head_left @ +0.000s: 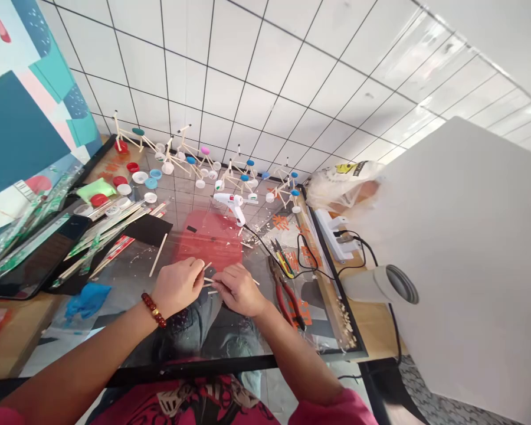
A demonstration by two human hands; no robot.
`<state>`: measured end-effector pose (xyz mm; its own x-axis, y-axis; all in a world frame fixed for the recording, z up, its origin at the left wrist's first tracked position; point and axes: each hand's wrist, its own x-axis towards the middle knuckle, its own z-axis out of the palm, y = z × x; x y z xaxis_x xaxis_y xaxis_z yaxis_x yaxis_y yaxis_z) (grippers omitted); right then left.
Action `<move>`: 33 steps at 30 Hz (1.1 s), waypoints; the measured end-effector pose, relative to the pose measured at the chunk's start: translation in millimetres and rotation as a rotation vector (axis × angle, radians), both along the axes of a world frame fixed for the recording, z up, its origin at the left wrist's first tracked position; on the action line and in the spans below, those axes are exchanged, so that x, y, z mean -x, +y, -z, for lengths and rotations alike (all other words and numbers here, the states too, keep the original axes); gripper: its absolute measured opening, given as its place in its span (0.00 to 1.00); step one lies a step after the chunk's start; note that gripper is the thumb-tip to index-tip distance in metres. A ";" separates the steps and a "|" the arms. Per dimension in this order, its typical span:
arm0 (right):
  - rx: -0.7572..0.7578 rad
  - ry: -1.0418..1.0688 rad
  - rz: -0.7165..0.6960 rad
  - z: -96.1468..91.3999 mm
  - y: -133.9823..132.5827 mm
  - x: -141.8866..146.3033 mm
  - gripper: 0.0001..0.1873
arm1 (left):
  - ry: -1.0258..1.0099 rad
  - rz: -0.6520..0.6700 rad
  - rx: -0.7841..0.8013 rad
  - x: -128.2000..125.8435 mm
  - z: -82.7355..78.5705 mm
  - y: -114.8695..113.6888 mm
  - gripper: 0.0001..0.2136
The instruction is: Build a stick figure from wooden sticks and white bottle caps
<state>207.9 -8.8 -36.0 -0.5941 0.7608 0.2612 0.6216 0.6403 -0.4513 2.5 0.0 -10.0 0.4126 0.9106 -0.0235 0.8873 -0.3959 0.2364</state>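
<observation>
My left hand (177,285) and my right hand (238,289) meet over the glass tabletop (128,277), both closed in a pinch on thin wooden sticks (207,281) held between them. A beaded bracelet (153,309) circles my left wrist. A red mat (210,238) lies just beyond my fingers. A loose stick (158,254) lies to the left of it. A white glue gun (232,205) rests on the mat's far edge, its black cord running right.
Several stick-and-bottle-cap models (190,159) line the tiled wall. Loose caps (135,177) and chopstick packets (101,233) lie at left beside a tablet (35,260). Red pliers (287,298), cutters (283,260), a power strip (334,233) and a white roll (380,284) sit at right.
</observation>
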 end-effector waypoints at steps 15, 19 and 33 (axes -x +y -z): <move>0.019 0.045 -0.003 0.7 4.3 1.6 0.09 | -0.019 -0.005 0.092 -1.9 -6.9 2.1 0.13; 0.032 0.063 -0.018 0.0 4.0 2.6 0.08 | 0.018 0.041 0.142 -2.7 -20.6 -0.6 0.14; 0.019 0.079 -0.010 2.1 3.1 4.1 0.10 | -0.012 -0.678 -0.157 164.6 -101.4 88.9 0.14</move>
<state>203.8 -5.7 -38.1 -0.5796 0.7603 0.2933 0.5773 0.6371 -0.5107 -162.1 88.8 91.4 -0.2494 0.9595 0.1306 0.9485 0.2149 0.2327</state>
